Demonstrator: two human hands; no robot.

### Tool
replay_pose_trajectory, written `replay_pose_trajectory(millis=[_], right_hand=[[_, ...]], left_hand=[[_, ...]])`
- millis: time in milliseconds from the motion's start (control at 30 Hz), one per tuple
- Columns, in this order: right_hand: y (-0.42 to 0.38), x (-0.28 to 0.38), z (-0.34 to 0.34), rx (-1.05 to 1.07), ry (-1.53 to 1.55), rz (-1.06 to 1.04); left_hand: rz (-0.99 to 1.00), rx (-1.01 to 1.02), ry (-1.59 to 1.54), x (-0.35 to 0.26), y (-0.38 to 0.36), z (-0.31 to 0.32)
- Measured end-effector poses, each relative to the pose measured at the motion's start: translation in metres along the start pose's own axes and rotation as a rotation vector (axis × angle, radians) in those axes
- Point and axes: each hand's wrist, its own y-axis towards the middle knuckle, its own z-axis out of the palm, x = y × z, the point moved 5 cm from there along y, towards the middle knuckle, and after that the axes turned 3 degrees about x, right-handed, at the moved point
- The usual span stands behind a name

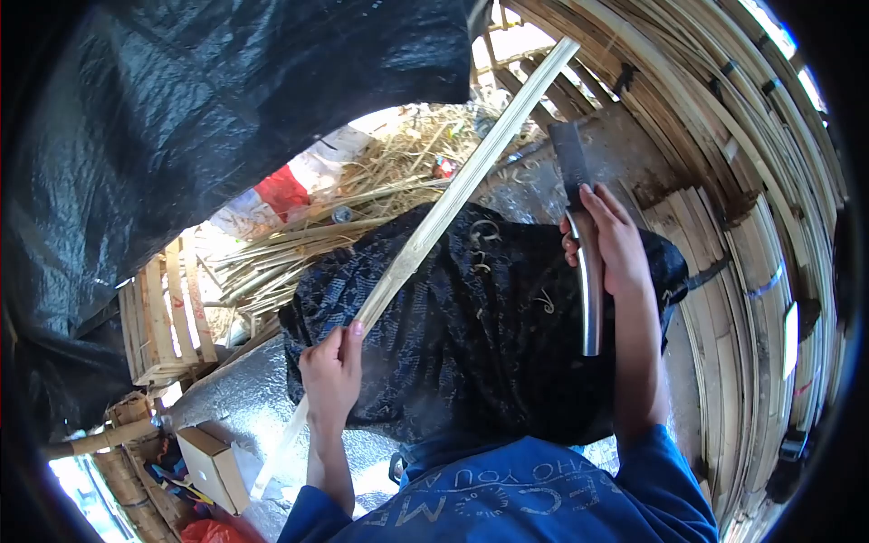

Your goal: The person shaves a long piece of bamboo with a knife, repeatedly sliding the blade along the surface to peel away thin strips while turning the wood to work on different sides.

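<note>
My left hand (331, 373) is closed around a long, pale split bamboo strip (465, 181). The strip slants up and away to the right, and its lower end runs back past my wrist. In my right hand (612, 237) is a knife with a dark, flat blade (568, 156) pointing away from me. Its shiny metal tube handle (591, 303) extends back toward my body, and my fingers wrap around it close to the blade. Knife and strip are apart. Beneath both hands, a dark patterned cloth (434, 335) covers my lap, with a few curled shavings (482, 237) on it.
Bamboo strips (733, 262) are stacked along the right side. Ahead lie a heap of shavings (421, 145) and thin sticks (272, 271). A black tarp (208, 100) hangs at upper left. A wooden crate (167, 317) and a cardboard box (215, 466) stand at left.
</note>
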Motion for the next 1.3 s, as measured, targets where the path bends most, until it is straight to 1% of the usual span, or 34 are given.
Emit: replay_pose_trajectory(millis=[67,100,133,167,233,300,333,367,400,433,500,533,567,633,700,767,833,867,900,933,1000,1100,1167,1233,1300], right_hand=[[-0.025,0.017,-0.016,-0.053,0.016,-0.056],[-0.039,0.027,-0.024,-0.117,0.029,-0.103],[-0.051,0.033,-0.035,-0.118,0.049,-0.16],[-0.062,0.038,-0.05,-0.116,0.064,-0.216],[-0.08,0.043,-0.075,-0.125,0.067,-0.284],[-0.088,0.034,-0.094,-0.191,0.042,-0.246],[-0.093,0.026,-0.101,-0.245,0.004,-0.177],[-0.099,0.021,-0.107,-0.303,-0.03,-0.113],[-0.105,0.018,-0.106,-0.423,-0.13,-0.028],[-0.106,0.011,-0.105,-0.426,-0.231,0.004],[-0.103,-0.001,-0.111,-0.456,-0.433,0.056],[-0.101,-0.004,-0.112,-0.465,-0.482,0.059],[-0.098,-0.007,-0.112,-0.471,-0.527,0.065],[-0.096,-0.007,-0.112,-0.482,-0.552,0.069],[-0.094,-0.007,-0.111,-0.491,-0.596,0.045],[-0.095,-0.008,-0.108,-0.515,-0.603,0.039],[-0.1,-0.009,-0.104,-0.534,-0.587,0.03],[-0.104,-0.007,-0.098,-0.528,-0.569,0.03],[-0.109,-0.007,-0.091,-0.522,-0.553,0.03],[-0.113,-0.011,-0.086,-0.507,-0.556,0.036],[-0.119,-0.024,-0.074,-0.425,-0.383,0.108],[-0.118,-0.058,-0.047,-0.237,-0.176,0.159],[-0.117,-0.074,-0.024,-0.138,-0.113,0.137],[-0.115,-0.091,-0.009,-0.141,-0.204,0.074],[-0.113,-0.098,0.001,-0.152,-0.367,0.057]], left_hand=[[0.049,0.064,-0.075,-0.006,0.004,0.002],[0.081,0.089,-0.094,-0.015,0.007,0.003],[0.157,0.1,-0.11,-0.028,0.012,0.005],[0.171,0.174,-0.125,-0.034,0.018,0.013],[0.298,0.237,-0.13,-0.057,0.032,0.032],[0.364,0.373,-0.129,-0.078,0.047,0.059],[0.364,0.384,-0.15,-0.086,0.054,0.073],[0.444,0.436,-0.15,-0.096,0.058,0.091],[0.528,0.488,-0.148,-0.105,0.059,0.107],[0.541,0.5,-0.167,-0.111,0.061,0.119],[0.543,0.632,-0.153,-0.123,0.062,0.144],[0.515,0.622,-0.155,-0.125,0.062,0.146],[0.529,0.637,-0.166,-0.125,0.062,0.147],[0.526,0.56,-0.266,-0.116,0.065,0.141],[0.528,0.4,-0.154,-0.105,0.064,0.114],[0.405,0.32,-0.122,-0.075,0.064,0.093],[0.295,0.208,0.009,-0.04,0.065,0.075],[0.263,0.209,0.068,-0.027,0.065,0.069],[0.278,0.167,0.101,-0.011,0.066,0.067],[0.253,0.182,0.091,0.01,0.067,0.069],[0.21,0.193,0.082,0.031,0.067,0.078],[0.362,0.077,0.077,0.03,0.071,0.082],[0.356,0.069,0.066,0.027,0.071,0.081],[0.371,0.073,0.099,0.028,0.07,0.081],[0.369,0.067,0.093,0.027,0.069,0.081]])
